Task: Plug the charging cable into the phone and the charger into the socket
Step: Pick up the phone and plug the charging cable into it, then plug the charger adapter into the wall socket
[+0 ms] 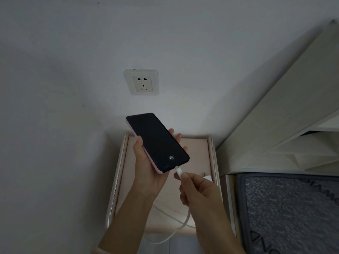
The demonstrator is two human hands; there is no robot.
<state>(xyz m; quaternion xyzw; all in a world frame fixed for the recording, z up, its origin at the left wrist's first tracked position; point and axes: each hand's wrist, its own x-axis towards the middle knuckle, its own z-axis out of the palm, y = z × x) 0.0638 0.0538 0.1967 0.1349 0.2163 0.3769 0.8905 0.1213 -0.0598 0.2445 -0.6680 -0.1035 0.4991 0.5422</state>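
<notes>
My left hand (149, 166) holds a black phone (156, 142) with a pink edge, screen up, tilted above a small pink table. My right hand (197, 190) pinches the white cable plug (178, 170), whose metal tip touches the port on the phone's lower edge. The white cable (180, 228) loops down below my right wrist. A white charger (207, 177) lies on the table just behind my right hand, prongs showing. The white wall socket (142, 82) sits on the wall above the phone, with nothing plugged in.
The pink bedside table (194, 151) with raised side rails stands against the grey wall. A white slanted shelf unit (286, 114) is on the right. A grey patterned mat (293, 213) lies at lower right.
</notes>
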